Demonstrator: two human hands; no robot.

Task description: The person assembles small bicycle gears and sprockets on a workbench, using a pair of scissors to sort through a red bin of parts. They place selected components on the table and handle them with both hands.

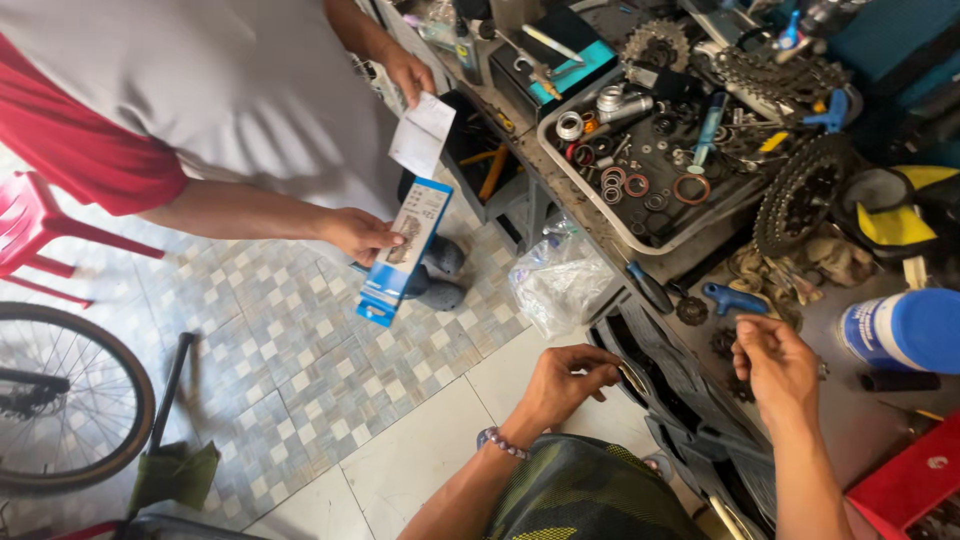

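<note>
Left hand: fingers curled loosely, nothing gripped, held beside the surface's near edge.
Right hand: fingers pinched shut; whether a small part was held could not be told; blue-handled tool lay near.
</note>
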